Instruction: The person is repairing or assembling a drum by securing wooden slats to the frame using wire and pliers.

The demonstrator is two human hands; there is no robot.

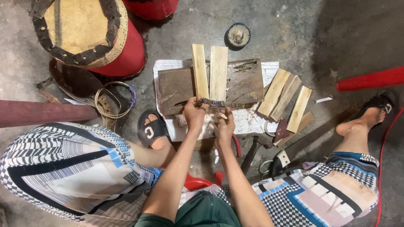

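L hand (194, 114) + R hand (224, 125) grip wrapped stick (221, 103) — betw. them.

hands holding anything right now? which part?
Both hands grip one thin, dark wrapped strip lying across the boards. Left hand pinches its left end; right hand holds it from below near the middle. The right end sticks out free.

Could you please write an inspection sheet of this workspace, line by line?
Surface: concrete floor with a white sheet.
Job's things: thin patterned strip held over a dark board; two pale wood slats.
Clutter: more slats, hammer, saw, small round tin.
Grippers: left hand and right hand grip the strip.
Cables: red cord.
Surroundings: red drum, red stool.
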